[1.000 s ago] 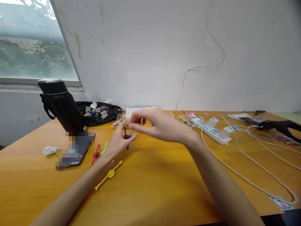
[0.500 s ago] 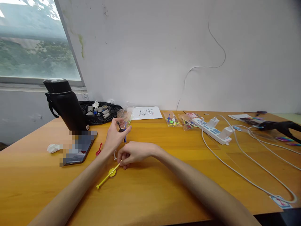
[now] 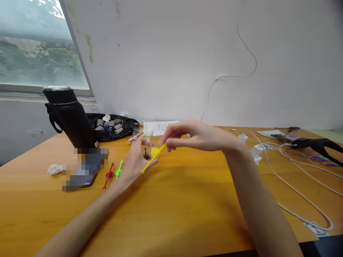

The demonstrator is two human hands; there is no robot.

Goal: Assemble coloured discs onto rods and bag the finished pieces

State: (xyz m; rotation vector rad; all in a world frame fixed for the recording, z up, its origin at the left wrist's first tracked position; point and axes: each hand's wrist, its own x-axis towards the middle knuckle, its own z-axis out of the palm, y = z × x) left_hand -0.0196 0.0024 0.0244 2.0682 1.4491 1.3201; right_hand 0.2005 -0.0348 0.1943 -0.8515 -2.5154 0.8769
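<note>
My right hand (image 3: 193, 135) pinches one end of a yellow arrow spinner (image 3: 155, 152) and holds it raised above the table, slanting down to the left. Close beside it, my left hand (image 3: 138, 157) has its fingers curled at a clear plastic bag (image 3: 154, 137). A dark arrow spinner (image 3: 146, 155) shows between the left thumb and fingers, partly hidden. Left of that hand, a red arrow spinner (image 3: 109, 175) and a green arrow spinner (image 3: 119, 172) lie on the table.
A black bottle (image 3: 71, 119) and a phone (image 3: 89, 180) stand and lie at left, near crumpled tissue (image 3: 55, 169). Behind are a black bag of scraps (image 3: 128, 125) and a printed paper (image 3: 152, 126). White cables (image 3: 294, 180) and white plugs (image 3: 257, 151) lie at right.
My right hand has lifted the yellow spinner off the table and brought it up to my left hand. The green spinner now shows beside the red one. The view has shifted slightly.
</note>
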